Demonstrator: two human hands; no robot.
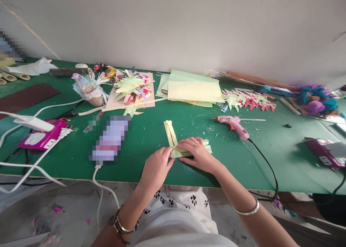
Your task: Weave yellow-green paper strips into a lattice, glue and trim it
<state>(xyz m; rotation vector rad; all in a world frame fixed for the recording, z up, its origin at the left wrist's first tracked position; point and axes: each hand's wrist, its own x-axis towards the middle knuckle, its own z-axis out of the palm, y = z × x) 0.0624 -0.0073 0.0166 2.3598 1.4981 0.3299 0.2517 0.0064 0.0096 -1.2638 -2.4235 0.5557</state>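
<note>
Pale yellow and light green paper strips point(170, 131) are folded together into an L shape on the green table. One arm points away from me, the other to the right. At the corner, my left hand point(159, 164) is closed, with thumb and fingertips pinching the woven joint. My right hand point(198, 153) lies over the right-pointing arm, its fingers bent and gripping the strips beside the joint. The fingers hide part of the fold. To the right, apart from my hands, a pink glue gun point(234, 124) rests on its side with a clear stick at its back.
Yellow and green paper sheets point(194, 90) lie at the back, beside a pile of folded strips point(133, 86) and woven red-white and green pieces point(251, 99). A blurred phone point(110, 139) with a white cable lies left. Purple power strips point(44, 133) stand at both sides.
</note>
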